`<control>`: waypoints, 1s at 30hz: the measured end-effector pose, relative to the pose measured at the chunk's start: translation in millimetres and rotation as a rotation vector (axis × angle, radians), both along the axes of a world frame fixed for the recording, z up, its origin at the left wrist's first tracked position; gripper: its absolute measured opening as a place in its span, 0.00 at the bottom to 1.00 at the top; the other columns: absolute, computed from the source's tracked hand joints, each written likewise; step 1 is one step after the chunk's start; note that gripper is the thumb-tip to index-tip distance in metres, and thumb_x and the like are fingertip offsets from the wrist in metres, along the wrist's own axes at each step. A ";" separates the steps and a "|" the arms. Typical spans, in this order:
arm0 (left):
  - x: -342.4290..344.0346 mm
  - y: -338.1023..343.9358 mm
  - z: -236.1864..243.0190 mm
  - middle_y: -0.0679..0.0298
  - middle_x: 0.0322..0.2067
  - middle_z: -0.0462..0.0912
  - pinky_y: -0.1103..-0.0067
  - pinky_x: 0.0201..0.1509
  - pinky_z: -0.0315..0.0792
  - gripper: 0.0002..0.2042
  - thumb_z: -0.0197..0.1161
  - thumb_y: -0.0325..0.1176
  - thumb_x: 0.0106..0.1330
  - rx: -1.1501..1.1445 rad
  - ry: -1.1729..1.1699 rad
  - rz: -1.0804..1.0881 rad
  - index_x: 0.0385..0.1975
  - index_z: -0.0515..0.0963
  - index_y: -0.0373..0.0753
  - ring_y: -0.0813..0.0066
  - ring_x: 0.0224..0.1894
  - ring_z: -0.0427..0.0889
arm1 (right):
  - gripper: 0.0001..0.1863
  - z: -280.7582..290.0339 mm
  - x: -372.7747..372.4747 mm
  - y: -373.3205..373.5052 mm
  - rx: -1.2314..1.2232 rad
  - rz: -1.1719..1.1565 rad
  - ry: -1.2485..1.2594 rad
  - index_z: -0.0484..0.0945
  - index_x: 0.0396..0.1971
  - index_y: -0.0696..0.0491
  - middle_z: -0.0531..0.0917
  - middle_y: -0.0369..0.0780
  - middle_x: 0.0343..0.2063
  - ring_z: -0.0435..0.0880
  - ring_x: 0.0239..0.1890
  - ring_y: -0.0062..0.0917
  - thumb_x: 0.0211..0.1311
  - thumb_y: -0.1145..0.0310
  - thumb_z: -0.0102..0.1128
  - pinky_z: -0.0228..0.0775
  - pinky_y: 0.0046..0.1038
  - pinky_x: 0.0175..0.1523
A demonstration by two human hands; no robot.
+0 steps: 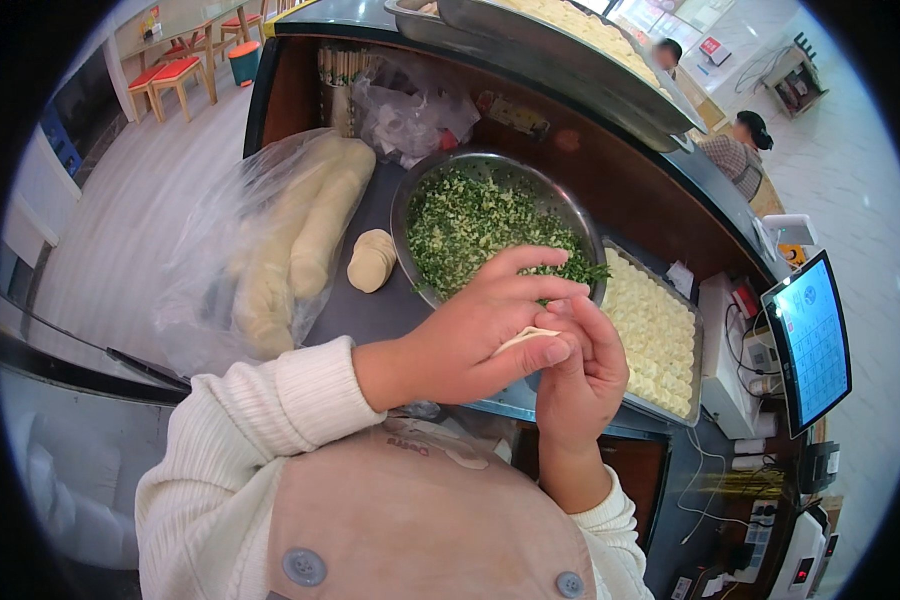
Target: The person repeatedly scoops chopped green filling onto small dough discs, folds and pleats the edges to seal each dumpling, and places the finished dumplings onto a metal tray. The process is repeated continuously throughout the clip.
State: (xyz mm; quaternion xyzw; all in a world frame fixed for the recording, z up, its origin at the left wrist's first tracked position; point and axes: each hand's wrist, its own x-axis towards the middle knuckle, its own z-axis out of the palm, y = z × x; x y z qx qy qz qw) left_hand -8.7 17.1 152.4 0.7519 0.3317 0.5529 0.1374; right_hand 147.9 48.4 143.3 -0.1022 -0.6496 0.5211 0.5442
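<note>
My left hand (470,330) and my right hand (582,365) are pressed together around a pale dumpling (526,337), of which only the folded dough edge shows between the fingers. Just behind the hands stands a round metal bowl (415,185) full of chopped green filling (475,225). A small stack of round dough wrappers (372,260) lies left of the bowl on the dark counter. To the right of the hands a metal tray (698,330) holds several rows of finished dumplings (655,330).
A clear plastic bag with long dough rolls (290,235) lies at the left. Crumpled plastic bags (410,115) and large metal trays (570,50) sit at the back. A screen (810,340) and cables stand at the right. Two people are beyond the counter.
</note>
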 end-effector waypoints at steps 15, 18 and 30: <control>4.3 -3.1 -1.9 0.52 0.58 0.74 0.60 0.72 0.47 0.12 0.49 0.28 0.68 -0.149 -0.254 0.004 0.41 0.80 0.33 0.46 0.73 0.46 | 0.34 -10.8 -9.4 9.2 0.312 -0.076 -0.238 0.69 0.57 0.61 0.68 0.49 0.53 0.69 0.57 0.37 0.65 0.45 0.55 0.59 0.35 0.63; 4.5 -3.0 -6.4 0.50 0.59 0.73 0.60 0.73 0.43 0.12 0.49 0.27 0.68 -0.086 -0.197 -0.013 0.42 0.80 0.31 0.46 0.73 0.43 | 0.37 0.1 -12.2 15.0 0.187 0.094 -0.294 0.70 0.57 0.62 0.64 0.54 0.61 0.64 0.64 0.42 0.68 0.40 0.43 0.54 0.40 0.66; 16.2 -9.4 -11.5 0.49 0.57 0.75 0.60 0.73 0.42 0.16 0.45 0.31 0.68 -0.117 -0.473 -0.053 0.41 0.80 0.30 0.51 0.74 0.41 | 0.21 19.2 -36.3 22.0 0.531 -0.114 -0.204 0.81 0.33 0.62 0.83 0.50 0.34 0.76 0.51 0.51 0.66 0.69 0.34 0.53 0.55 0.66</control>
